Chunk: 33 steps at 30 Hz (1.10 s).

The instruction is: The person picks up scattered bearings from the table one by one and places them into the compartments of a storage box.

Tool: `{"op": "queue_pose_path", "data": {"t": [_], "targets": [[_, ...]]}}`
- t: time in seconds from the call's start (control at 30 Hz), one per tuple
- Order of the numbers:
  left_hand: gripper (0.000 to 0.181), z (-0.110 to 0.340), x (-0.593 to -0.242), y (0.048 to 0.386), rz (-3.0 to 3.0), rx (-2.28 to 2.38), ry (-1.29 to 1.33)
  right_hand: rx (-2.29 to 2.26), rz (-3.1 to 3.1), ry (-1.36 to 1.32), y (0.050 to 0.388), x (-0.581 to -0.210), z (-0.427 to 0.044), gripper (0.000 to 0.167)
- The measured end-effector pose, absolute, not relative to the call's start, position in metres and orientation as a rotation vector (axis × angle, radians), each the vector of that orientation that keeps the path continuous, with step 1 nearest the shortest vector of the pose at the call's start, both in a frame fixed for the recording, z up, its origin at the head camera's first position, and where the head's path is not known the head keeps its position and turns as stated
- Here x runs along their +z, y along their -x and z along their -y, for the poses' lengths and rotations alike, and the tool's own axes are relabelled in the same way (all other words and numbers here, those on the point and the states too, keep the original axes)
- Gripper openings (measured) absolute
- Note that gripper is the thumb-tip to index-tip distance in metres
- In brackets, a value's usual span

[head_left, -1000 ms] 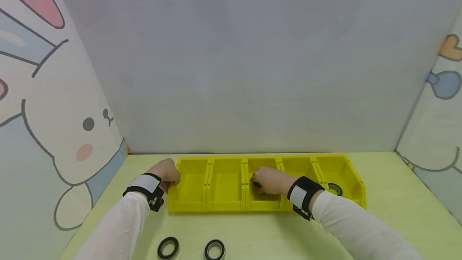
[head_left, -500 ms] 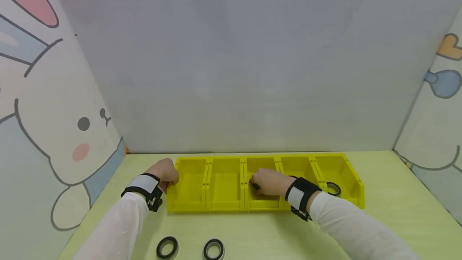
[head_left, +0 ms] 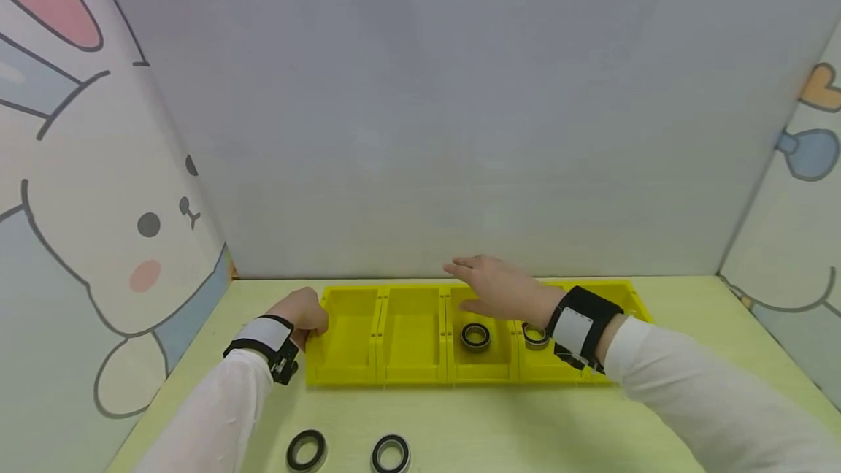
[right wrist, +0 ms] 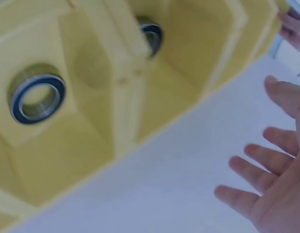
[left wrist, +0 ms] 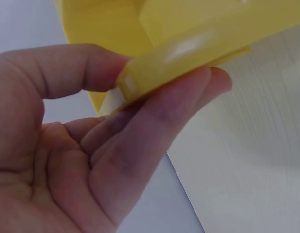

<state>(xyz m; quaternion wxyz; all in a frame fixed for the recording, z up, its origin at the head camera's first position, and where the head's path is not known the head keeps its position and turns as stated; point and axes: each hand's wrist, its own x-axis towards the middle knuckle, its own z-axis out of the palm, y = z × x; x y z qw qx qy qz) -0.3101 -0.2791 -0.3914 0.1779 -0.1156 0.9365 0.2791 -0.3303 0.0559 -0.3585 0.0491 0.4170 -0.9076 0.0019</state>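
A row of yellow bins (head_left: 412, 376) stands on the table. My left hand (head_left: 301, 314) grips the outer wall at its left end; in the left wrist view that hand (left wrist: 106, 126) pinches the yellow rim (left wrist: 179, 53) between thumb and fingers. Above the middle bin, my right hand (head_left: 502, 289) holds nothing, its fingers spread; the right wrist view shows the hand (right wrist: 271, 179) beside the bins. A black-rimmed bearing (head_left: 475, 336) lies in the middle bin, and another bearing (head_left: 535, 335) in the bin right of it, partly behind the right wrist.
Two bearings lie on the table in front of the bins, one (head_left: 306, 450) at the left and one (head_left: 390, 453) to its right. A grey wall (head_left: 420, 130) rises behind the bins, with patterned side walls left and right.
My right hand has let go of the bearing in the middle bin and moved up and back, its fingers now spread. My left hand stays on the bin's wall.
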Motion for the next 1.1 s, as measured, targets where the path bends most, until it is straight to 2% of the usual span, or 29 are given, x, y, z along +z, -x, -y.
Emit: {"op": "queue_pose_path", "data": {"t": [0.17, 0.33, 0.67, 1.1], "targets": [[0.02, 0.278, -0.391, 0.31, -2.649, 0.788, 0.329, -0.014, 2.545, -1.347, 0.309, -0.327, -0.053, 0.074], [0.02, 0.277, -0.391, 0.31, -2.639, 0.788, 0.333, 0.004, 2.44, -1.457, 0.282, -0.323, -0.039, 0.082], [0.016, 0.281, -0.391, 0.311, -2.642, 0.795, 0.298, 0.016, 2.38, -1.732, 0.24, -0.365, -0.003, 0.083], [0.012, 0.281, -0.391, 0.31, -2.665, 0.748, 0.28, 0.101, 2.5, -2.017, 0.218, -0.432, 0.025, 0.083]]}}
